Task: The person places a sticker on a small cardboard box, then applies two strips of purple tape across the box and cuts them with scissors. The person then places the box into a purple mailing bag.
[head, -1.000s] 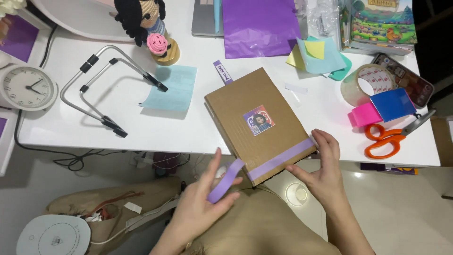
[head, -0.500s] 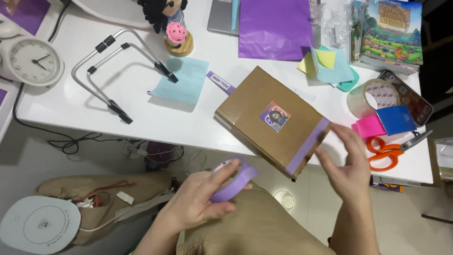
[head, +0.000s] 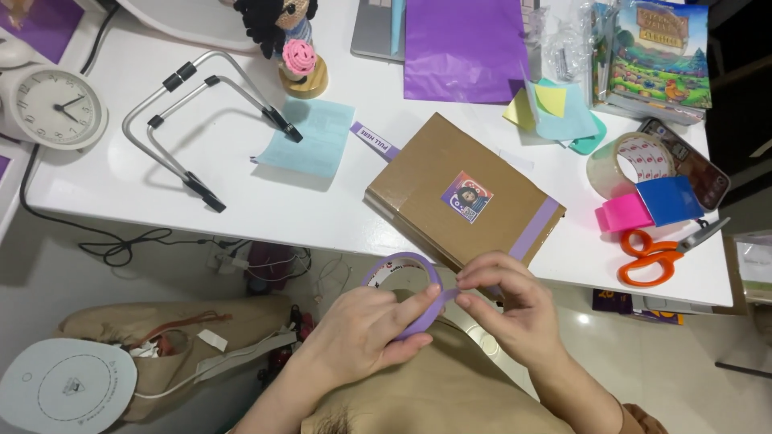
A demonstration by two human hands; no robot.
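My left hand (head: 366,329) holds a roll of purple tape (head: 406,293) below the table's front edge. My right hand (head: 511,309) pinches the tape's free end right beside the roll. Just above both hands a brown cardboard box (head: 458,193) lies on the white table (head: 241,193), with a small sticker on its top and a strip of purple tape (head: 535,229) across its near right end. The box's near corner hangs over the table edge.
To the box's right lie a clear tape roll (head: 623,161), pink and blue pads (head: 655,205) and orange scissors (head: 655,249). Purple paper (head: 466,48), a metal stand (head: 201,120), a doll (head: 285,32) and a clock (head: 52,108) sit further back. A tan bag (head: 169,345) lies on the floor.
My right hand has left the box's taped edge and come down to the roll. My left hand has lifted the roll a little toward it. The box has turned slightly.
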